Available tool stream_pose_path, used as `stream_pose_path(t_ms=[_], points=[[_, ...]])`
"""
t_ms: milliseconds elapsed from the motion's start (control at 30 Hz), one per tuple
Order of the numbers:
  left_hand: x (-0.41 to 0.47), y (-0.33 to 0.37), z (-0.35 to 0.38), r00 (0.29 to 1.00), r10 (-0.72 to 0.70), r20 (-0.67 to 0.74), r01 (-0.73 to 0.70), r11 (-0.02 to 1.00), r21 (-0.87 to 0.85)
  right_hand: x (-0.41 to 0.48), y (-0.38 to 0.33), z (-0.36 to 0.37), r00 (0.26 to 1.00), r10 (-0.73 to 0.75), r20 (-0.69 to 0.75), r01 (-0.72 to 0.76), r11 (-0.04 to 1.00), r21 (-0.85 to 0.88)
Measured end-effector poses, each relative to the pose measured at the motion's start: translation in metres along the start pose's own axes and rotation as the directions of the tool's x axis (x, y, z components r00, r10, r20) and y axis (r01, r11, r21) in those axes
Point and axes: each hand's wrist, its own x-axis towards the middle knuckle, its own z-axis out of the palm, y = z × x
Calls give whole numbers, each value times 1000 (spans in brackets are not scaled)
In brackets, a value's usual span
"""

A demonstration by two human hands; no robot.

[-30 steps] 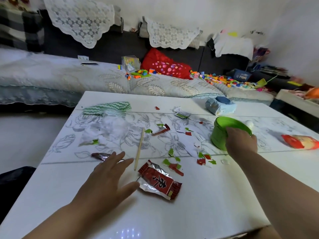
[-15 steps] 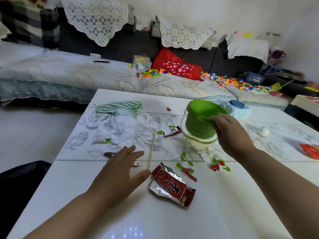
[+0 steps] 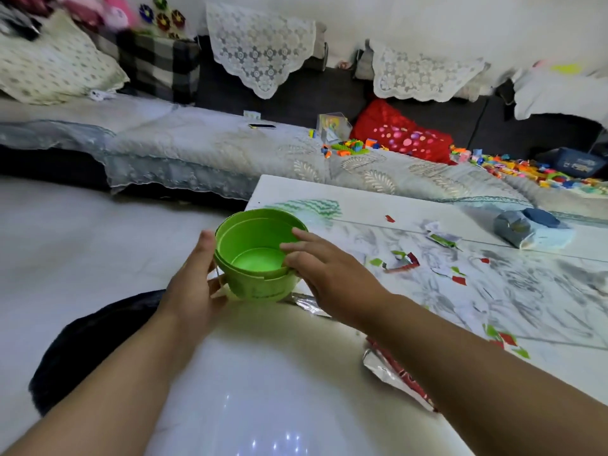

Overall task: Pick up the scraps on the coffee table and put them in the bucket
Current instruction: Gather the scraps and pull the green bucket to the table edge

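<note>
A green plastic bucket (image 3: 256, 278) sits at the left edge of the white coffee table (image 3: 269, 373), its inside bare. My left hand (image 3: 194, 284) cups its left wall. My right hand (image 3: 325, 274) grips its right rim, thumb outside and fingers over the edge. Red, green and white paper scraps (image 3: 457, 278) lie scattered over the table's floral middle. A torn red and silver wrapper (image 3: 391, 373) lies under my right forearm, partly hidden. Another red foil scrap (image 3: 406, 262) lies just right of my right hand.
A blue-grey tissue pack (image 3: 526, 230) rests at the far right of the table. A green zigzag cloth (image 3: 312, 207) lies near the far left corner. Beyond the table stands a sofa (image 3: 197, 149) with toy bricks (image 3: 352, 148). A dark bag (image 3: 92, 337) sits on the floor left.
My right hand has carried the bucket from the table's middle to its left edge. My left hand has left the tabletop and now holds the bucket's left side. The view swung left.
</note>
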Motion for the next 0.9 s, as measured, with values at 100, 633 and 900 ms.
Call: stream_pose_path(t_ms=[100,633,900], points=[[0,6,-14,998,53,-18,-51,994,99,12,-6,12,998,19,65,-22,998,51],[-4,10,-32,971,231,-57,-202,927,316,14,-12,13,974,142,179,-166,978,125],[-10,-1,-23,989,143,48,-150,888,436,-8,-14,-6,952,143,269,-180,976,119]])
